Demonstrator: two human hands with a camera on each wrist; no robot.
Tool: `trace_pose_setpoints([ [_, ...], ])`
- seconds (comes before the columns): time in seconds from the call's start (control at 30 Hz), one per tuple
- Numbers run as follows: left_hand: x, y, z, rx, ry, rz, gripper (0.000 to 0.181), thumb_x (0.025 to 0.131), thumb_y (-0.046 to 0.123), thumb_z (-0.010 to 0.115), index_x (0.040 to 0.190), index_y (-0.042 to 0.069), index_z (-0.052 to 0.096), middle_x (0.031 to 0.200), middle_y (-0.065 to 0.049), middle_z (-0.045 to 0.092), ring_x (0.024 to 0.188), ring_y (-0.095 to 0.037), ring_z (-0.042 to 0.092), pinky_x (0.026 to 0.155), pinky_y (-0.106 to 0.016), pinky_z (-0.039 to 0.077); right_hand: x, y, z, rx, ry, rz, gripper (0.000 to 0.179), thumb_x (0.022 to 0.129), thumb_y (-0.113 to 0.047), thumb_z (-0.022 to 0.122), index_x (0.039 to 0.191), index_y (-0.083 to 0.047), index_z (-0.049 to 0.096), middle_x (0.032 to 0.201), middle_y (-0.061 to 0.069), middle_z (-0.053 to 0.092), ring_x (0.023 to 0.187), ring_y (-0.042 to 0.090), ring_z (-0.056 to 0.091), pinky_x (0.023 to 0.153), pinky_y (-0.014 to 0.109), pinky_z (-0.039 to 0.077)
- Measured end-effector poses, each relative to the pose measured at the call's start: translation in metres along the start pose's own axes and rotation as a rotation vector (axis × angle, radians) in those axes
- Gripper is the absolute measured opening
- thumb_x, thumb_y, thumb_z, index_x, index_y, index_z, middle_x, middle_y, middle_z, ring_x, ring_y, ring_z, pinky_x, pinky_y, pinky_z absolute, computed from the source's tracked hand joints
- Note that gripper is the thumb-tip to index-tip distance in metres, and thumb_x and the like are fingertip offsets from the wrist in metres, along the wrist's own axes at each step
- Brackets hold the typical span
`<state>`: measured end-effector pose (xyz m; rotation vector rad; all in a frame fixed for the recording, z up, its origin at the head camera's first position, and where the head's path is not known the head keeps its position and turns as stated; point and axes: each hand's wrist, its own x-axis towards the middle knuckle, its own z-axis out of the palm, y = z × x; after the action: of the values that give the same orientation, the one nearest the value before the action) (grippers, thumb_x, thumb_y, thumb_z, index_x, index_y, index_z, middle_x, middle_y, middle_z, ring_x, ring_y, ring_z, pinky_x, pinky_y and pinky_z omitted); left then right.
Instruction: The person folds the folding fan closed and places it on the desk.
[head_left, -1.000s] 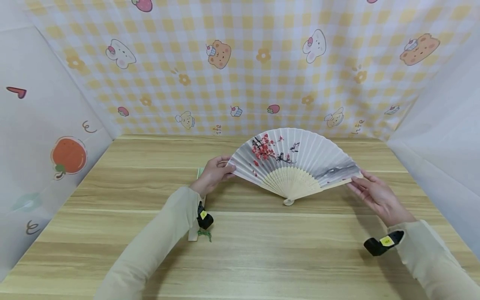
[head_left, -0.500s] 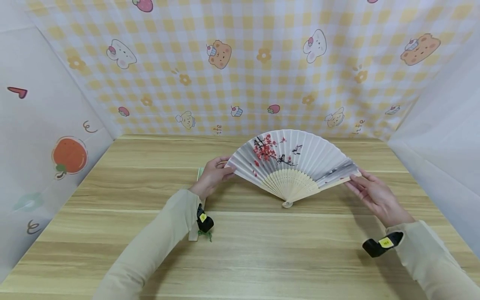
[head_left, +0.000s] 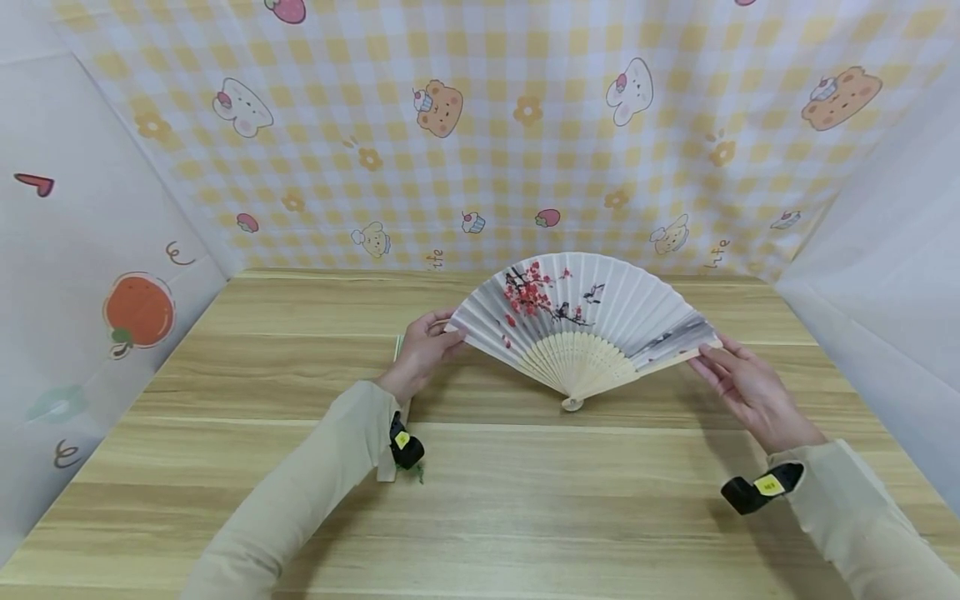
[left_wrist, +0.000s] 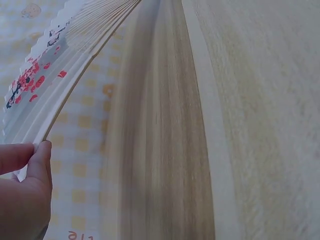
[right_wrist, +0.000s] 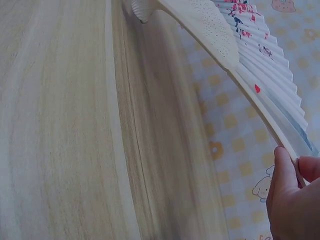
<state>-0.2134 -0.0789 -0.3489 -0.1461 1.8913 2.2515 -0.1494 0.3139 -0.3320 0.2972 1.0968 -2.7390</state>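
Left hand (head_left: 420, 358) and right hand (head_left: 753, 393) pinch the fan (head_left: 615, 304) by its ends, long axis roughly parallel to the table's (head_left: 570, 508) far edge, pivot (head_left: 573, 404) nearward.

In plain pale beige cloth, the left sleeve (head_left: 300, 492) and the right sleeve (head_left: 855, 508) are covering the forearms, creasing lightly and ending near the wrists, leaving the left hand (head_left: 418, 357) and the right hand (head_left: 752, 392) bare. Beside them, a black left wrist camera (head_left: 409, 454) and a matching right wrist camera (head_left: 742, 496) are projecting in blunt, rounded forms, each bearing a yellow label (head_left: 768, 485) with dark markings too small to read.
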Motion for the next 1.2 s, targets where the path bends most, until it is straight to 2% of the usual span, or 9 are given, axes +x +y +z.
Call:
trace_pose_setpoints([
  [0.03,0.000,0.000,-0.001,0.001,0.003,0.000,0.039,0.084,-0.007,0.053,0.122,-0.003,0.043,0.114,-0.020,0.051,0.087,-0.017,0.058,0.092,-0.037,0.043,0.000,0.000,0.001,0.001,-0.004,-0.002,0.022,0.084,0.011,0.050,0.095,-0.006,0.056,0.091,0.012,0.063,0.086,0.021,0.062,0.086,0.027,0.045],
  [0.1,0.000,0.001,-0.002,-0.001,0.007,0.002,0.039,0.084,-0.007,0.053,0.122,-0.003,0.043,0.115,-0.021,0.051,0.085,-0.016,0.058,0.092,-0.037,0.042,0.000,0.000,0.002,-0.001,-0.016,-0.002,0.021,0.085,0.011,0.049,0.094,-0.005,0.058,0.092,0.012,0.063,0.087,0.021,0.062,0.087,0.027,0.045],
  [0.37,-0.005,0.005,-0.006,-0.002,0.005,0.014,0.039,0.085,-0.008,0.051,0.123,-0.004,0.042,0.118,-0.023,0.050,0.085,-0.015,0.059,0.091,-0.036,0.043,0.000,0.000,0.009,-0.009,-0.040,0.001,0.020,0.086,0.008,0.049,0.097,-0.006,0.058,0.095,0.011,0.062,0.089,0.021,0.061,0.087,0.027,0.045],
  [0.7,-0.012,0.008,-0.011,-0.030,0.016,0.045,0.038,0.085,-0.006,0.053,0.121,-0.006,0.042,0.111,-0.021,0.053,0.078,-0.011,0.061,0.082,-0.027,0.049,0.001,0.000,0.018,0.010,-0.042,-0.006,0.021,0.086,0.007,0.049,0.099,-0.006,0.060,0.096,0.011,0.061,0.091,0.020,0.061,0.087,0.026,0.045],
  [1.0,-0.016,0.010,-0.015,-0.082,0.084,0.085,0.035,0.083,-0.006,0.055,0.116,-0.006,0.045,0.094,-0.010,0.056,0.076,-0.011,0.060,0.078,-0.022,0.050,0.001,0.001,0.027,0.045,-0.031,-0.012,0.021,0.086,0.007,0.050,0.100,-0.004,0.059,0.096,0.012,0.061,0.091,0.020,0.060,0.088,0.025,0.044],
  [1.2,-0.018,0.010,-0.017,-0.112,0.132,0.096,0.033,0.083,-0.008,0.055,0.114,-0.004,0.046,0.089,-0.007,0.056,0.075,-0.010,0.060,0.078,-0.022,0.050,0.003,0.003,0.031,0.061,-0.053,-0.019,0.021,0.086,0.008,0.049,0.101,-0.003,0.059,0.097,0.012,0.060,0.091,0.021,0.060,0.088,0.025,0.044],
])
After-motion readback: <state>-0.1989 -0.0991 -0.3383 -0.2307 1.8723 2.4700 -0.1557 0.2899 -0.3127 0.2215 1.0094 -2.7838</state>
